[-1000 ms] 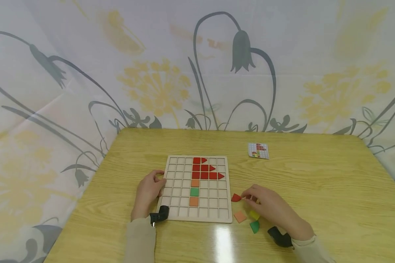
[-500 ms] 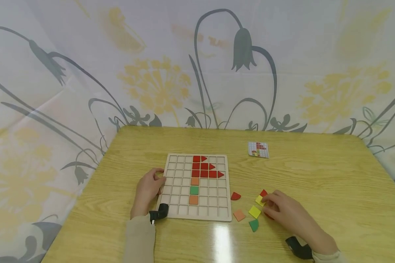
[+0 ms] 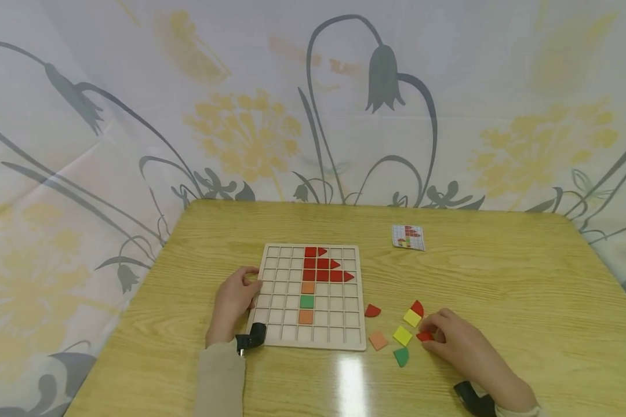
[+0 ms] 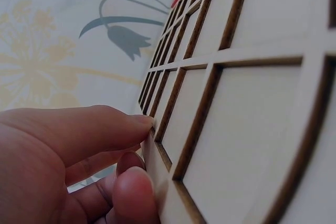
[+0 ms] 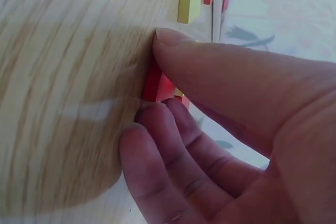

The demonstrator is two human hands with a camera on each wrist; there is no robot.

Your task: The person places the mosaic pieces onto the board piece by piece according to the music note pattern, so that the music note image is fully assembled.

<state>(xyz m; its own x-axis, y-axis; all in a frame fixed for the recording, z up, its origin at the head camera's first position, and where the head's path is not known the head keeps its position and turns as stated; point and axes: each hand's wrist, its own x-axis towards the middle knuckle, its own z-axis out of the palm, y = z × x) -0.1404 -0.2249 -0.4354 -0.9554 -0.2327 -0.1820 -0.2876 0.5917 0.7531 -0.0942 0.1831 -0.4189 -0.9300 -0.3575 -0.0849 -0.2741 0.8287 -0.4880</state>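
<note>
1. R hand [image 3: 456,341]: on my remote feed, thumb and fingertips appear to pinch a small, flat red piece [image 3: 425,336]. Fingers part-cover it, so I can't confirm full outline or long axis. It sits at or just above the yellow wood-grain table [image 3: 501,278]; contact n/c.

2. Key relation, in my judgement: red pc lies L of R palm, in the fingertip gap; R hand is by far the nearer. Pale wooden grid board [image 3: 284,335] lies well to the L, w/ loose pcs between.

3. L hand [image 3: 235,295]: holds board's L edge, digits bent against the rim per L wrist view.

4. Loose pcs between R hand and board: yellow square tile [image 3: 403,336]; second yellow square tile [image 3: 412,317], w/ red rounded-wedge tile [image 3: 417,307] against its far side; green rounded-wedge tile [image 3: 401,357]; orange square tile [image 3: 378,340]; red fan-shaped tile [image 3: 372,311] just beside board's R edge.

5. Board carries three red rows w/ pointed R ends, then an orange-green-orange column. Small printed card [image 3: 408,237], near far edge of table, shows similar red rows.

6. Diff. vs approx. half a sec ago: R index has left the farther yellow tile and now sits at the red pc. L hand, board and its tiles: no change I can detect.
</note>
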